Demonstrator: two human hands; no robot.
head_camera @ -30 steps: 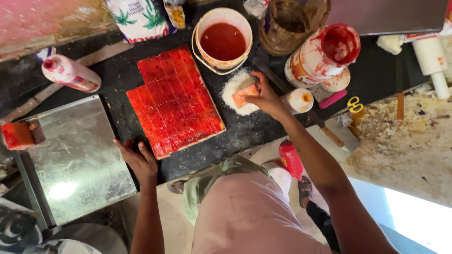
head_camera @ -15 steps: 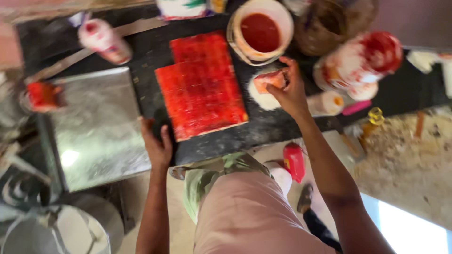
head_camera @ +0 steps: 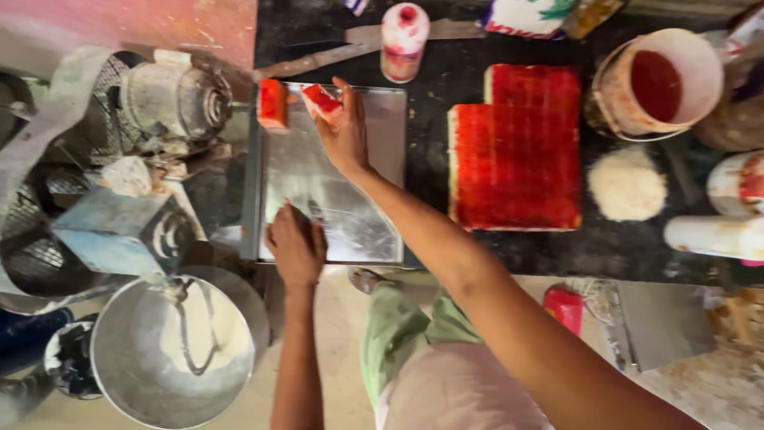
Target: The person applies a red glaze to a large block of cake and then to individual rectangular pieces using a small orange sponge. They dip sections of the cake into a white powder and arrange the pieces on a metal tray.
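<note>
Already one red-topped cake piece [head_camera: 272,104] on the steel tray [head_camera: 374,239]; second cake piece [head_camera: 321,98] pinched in right hand [head_camera: 344,131] over the tray's far edge. Left hand [head_camera: 296,247] flat, holding nothing, steadying the near rim. Big red-glazed slab [head_camera: 517,151] uncut on the bench [head_camera: 477,247].

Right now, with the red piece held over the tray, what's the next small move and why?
Probably lower the piece onto the tray beside the first piece. The right hand holds it just above bare metal there, and the left hand rests on the near edge.

Bare forearms, pinkish shirt, green trousers.
</note>
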